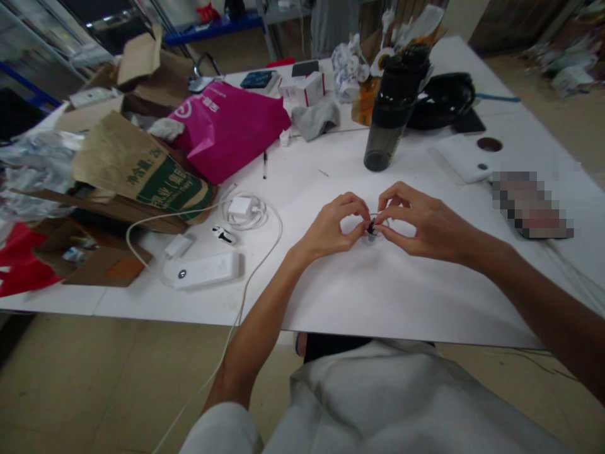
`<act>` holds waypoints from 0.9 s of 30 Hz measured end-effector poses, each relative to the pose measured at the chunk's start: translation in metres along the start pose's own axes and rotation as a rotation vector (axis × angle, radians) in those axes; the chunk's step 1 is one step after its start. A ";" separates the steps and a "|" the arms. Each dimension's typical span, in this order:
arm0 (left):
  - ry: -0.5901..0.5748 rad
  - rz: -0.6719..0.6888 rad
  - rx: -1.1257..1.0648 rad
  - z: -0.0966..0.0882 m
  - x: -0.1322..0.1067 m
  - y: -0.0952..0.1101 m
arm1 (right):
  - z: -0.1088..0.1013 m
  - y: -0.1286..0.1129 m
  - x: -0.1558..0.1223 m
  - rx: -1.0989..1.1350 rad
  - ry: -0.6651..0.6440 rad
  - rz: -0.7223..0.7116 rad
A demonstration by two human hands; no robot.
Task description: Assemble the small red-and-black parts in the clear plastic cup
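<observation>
Over the white table (331, 296), my left hand (338, 224) and my right hand (418, 221) meet fingertip to fingertip. Both pinch a small dark piece (372, 226) with a thin, pale loop around it. It is too small and too covered by fingers for me to name its kind. Beyond my hands stands a dark drink bottle (390, 123), upright with a black lid. To the left of my left hand lie a coiled white cable (265, 217) with a charger plug (241, 207), a white power bank (208, 271) and a small black-and-white item (224, 235).
Cardboard boxes (108, 258), a brown paper bag (127, 157) and a magenta bag (231, 126) crowd the left side. A grey cloth (316, 120) lies near the back. At right are a white flat box (460, 157) and a blurred-out phone-like object (532, 205) with a cable.
</observation>
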State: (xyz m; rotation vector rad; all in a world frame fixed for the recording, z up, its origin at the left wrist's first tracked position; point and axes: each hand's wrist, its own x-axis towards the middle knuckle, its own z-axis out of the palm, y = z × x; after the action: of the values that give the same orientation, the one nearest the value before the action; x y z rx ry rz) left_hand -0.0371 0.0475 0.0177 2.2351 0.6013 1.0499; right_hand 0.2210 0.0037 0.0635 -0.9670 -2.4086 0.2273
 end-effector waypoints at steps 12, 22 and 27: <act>0.018 0.005 0.004 0.002 0.000 -0.001 | -0.001 0.007 -0.009 0.078 0.157 0.035; 0.015 -0.017 -0.021 0.001 0.002 0.005 | 0.014 0.019 -0.035 0.143 0.488 0.201; 0.009 -0.005 -0.027 0.000 0.002 0.005 | 0.026 0.030 -0.040 0.115 0.541 0.221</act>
State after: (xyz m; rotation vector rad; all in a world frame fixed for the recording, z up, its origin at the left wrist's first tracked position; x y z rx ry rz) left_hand -0.0349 0.0452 0.0216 2.2057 0.5933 1.0596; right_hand 0.2489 -0.0008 0.0145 -1.0795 -1.7828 0.1554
